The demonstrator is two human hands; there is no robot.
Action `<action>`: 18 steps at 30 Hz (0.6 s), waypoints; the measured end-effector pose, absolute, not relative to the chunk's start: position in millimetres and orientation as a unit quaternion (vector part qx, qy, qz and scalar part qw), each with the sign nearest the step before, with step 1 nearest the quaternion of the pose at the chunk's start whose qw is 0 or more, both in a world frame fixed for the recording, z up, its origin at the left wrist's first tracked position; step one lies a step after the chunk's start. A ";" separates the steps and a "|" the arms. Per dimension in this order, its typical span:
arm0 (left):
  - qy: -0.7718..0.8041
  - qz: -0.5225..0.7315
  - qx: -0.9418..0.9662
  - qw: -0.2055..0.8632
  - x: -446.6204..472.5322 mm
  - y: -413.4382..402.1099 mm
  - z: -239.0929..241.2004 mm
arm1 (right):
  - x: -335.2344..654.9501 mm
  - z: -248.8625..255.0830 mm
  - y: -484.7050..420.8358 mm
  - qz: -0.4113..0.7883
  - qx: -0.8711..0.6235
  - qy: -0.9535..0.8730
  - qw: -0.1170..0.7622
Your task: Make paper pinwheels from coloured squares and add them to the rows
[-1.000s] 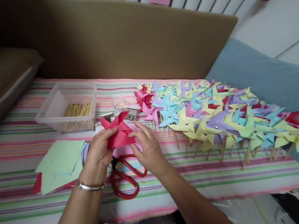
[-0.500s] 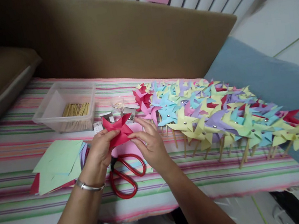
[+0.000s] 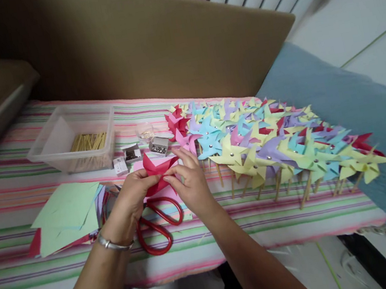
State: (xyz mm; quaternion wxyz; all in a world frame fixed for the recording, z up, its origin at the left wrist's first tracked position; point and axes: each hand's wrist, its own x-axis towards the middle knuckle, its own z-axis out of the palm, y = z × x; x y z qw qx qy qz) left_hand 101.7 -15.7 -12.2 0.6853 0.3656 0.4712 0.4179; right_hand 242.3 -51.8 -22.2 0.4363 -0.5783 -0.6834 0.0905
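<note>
Between my two hands is a red paper pinwheel (image 3: 153, 170), its blades partly folded in. My left hand (image 3: 135, 192) pinches it from the left, thumb on top. From the right, my right hand (image 3: 189, 183) grips it with thumb and forefinger, the other fingers raised. Under the pinwheel lies pink paper (image 3: 173, 193). Scissors with red handles (image 3: 159, 233) rest just below my hands, their blades hidden. Small open boxes of metal fasteners (image 3: 159, 145) and dark pieces (image 3: 132, 153) sit beyond my hands, beside a small white box (image 3: 120, 166).
A clear plastic tub (image 3: 41, 152) holds thin wooden sticks (image 3: 89, 142). Near it stands a small round clear container (image 3: 145, 131). Coloured paper squares (image 3: 67, 210) are stacked on the left. Many finished pinwheels (image 3: 268, 151) cover the right side. A brown board (image 3: 147, 48) rises behind.
My fingers have drawn the red pinwheel's blades further together, and my right hand has closed in on its middle. The whole view has shifted slightly.
</note>
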 end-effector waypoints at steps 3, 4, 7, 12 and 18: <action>0.460 0.411 0.375 0.692 99.9 -15.3 -13.1 | 242.4 -22.2 -52.5 0.096 -0.577 -0.692 0.423; 0.457 0.409 0.378 0.694 99.4 -15.2 -13.6 | 242.2 -21.9 -52.7 0.095 -0.576 -0.695 0.420; 0.454 0.405 0.383 0.695 98.6 -15.4 -15.2 | 241.5 -21.0 -53.4 0.091 -0.580 -0.695 0.415; 0.456 0.402 0.386 0.694 98.3 -15.3 -16.2 | 241.2 -20.3 -53.7 0.099 -0.594 -0.684 0.411; 0.444 0.396 0.384 0.706 98.0 -15.0 -16.5 | 242.0 -18.9 -53.1 0.106 -0.608 -0.673 0.408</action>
